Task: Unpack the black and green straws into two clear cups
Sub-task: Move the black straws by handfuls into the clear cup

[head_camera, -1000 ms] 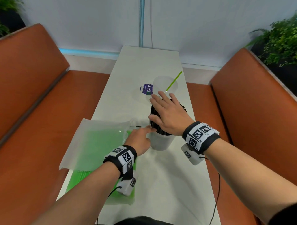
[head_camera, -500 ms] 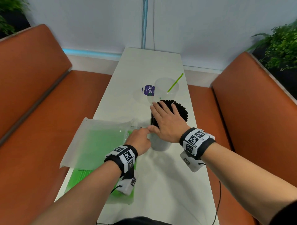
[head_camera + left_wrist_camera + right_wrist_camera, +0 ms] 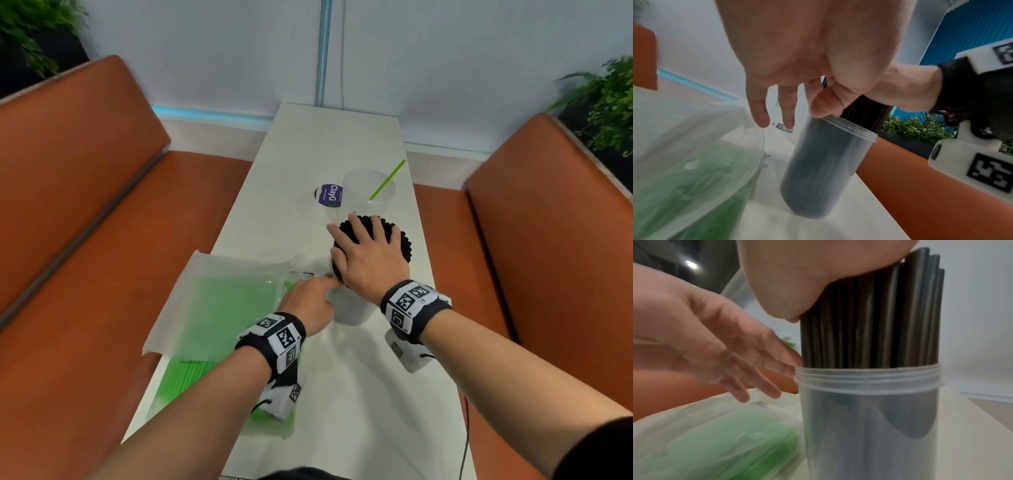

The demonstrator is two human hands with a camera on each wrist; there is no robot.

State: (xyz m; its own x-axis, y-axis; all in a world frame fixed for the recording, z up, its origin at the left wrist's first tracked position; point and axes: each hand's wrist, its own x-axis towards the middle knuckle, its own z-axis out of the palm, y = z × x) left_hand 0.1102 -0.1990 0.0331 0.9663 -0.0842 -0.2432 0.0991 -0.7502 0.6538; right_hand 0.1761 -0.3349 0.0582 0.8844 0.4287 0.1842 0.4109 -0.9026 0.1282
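A near clear cup stands on the white table, packed with upright black straws that rise above its rim. My right hand lies flat on the straw tops with fingers spread; in the right wrist view the palm presses on the black straws. My left hand is beside the cup with loose, straight fingers; its thumb touches the cup rim. A clear bag of green straws lies to the left. A far clear cup holds one green straw.
A clear lid with a purple sticker lies left of the far cup. The narrow white table runs between two orange benches. The bag overhangs the table's left edge. Plants stand at both far corners.
My right hand has drawn back a little toward me on the straw tops, baring the far ones. The left hand has stayed by the cup rim.
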